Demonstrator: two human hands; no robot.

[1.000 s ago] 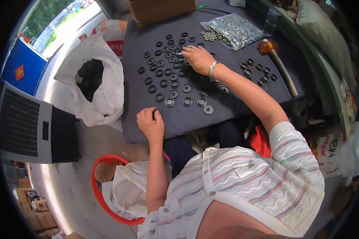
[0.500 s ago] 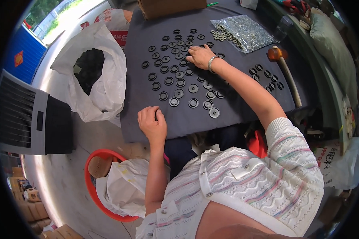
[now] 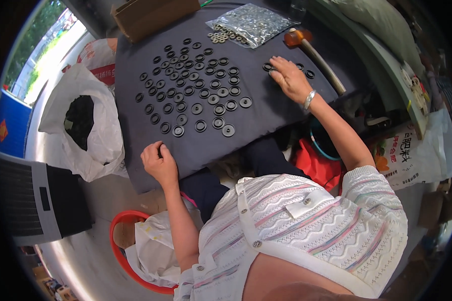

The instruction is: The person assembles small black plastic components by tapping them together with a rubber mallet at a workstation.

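Note:
Many round black discs [image 3: 200, 125] with raised rims and small centre holes lie spread over the dark cloth of the table [image 3: 266, 118]. My right hand [image 3: 290, 79] is palm down over a smaller group of discs [image 3: 309, 74] on the right, its fingers stretched out and covering some of them. At the table's near left edge, my left hand [image 3: 159, 161] is closed, with a bit of a black disc [image 3: 160, 150] showing between thumb and forefinger. Most of that piece is hidden by the fingers.
A mallet [image 3: 314, 56] lies right of my right hand. Behind are a clear bag [image 3: 253, 24] of small metal parts, several small rings [image 3: 227, 37] and a cardboard box [image 3: 155, 17]. A white sack [image 3: 105, 143] of black pieces stands left; a red tub [image 3: 119, 251] is below.
My right hand has moved from the large spread of discs to the small group on the right. My left hand stays closed by the near edge. The whole view has shifted.

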